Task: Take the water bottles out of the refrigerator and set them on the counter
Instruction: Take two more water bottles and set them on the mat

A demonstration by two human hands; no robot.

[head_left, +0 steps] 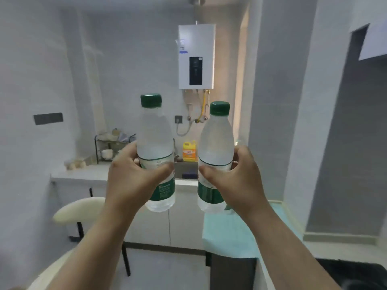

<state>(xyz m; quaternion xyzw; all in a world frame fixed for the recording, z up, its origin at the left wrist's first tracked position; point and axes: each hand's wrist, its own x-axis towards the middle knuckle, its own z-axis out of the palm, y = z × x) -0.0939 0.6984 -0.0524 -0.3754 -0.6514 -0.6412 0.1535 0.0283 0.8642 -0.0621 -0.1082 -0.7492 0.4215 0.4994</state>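
I hold two clear water bottles with green caps and green labels upright in the air in front of me. My left hand (pixel 134 174) is wrapped around the label of the left bottle (pixel 155 135). My right hand (pixel 234 176) grips the right bottle (pixel 215 141) at its middle. Both bottles hang above the floor, in front of the white kitchen counter (pixel 83 174) at the back. The refrigerator is not in view.
A dish rack (pixel 109 147) and a yellow detergent jug (pixel 189 151) stand on the counter by a sink. A water heater (pixel 196 57) hangs on the wall. A cream stool (pixel 79 210) stands at the left. A light-green surface (pixel 230 233) lies low right.
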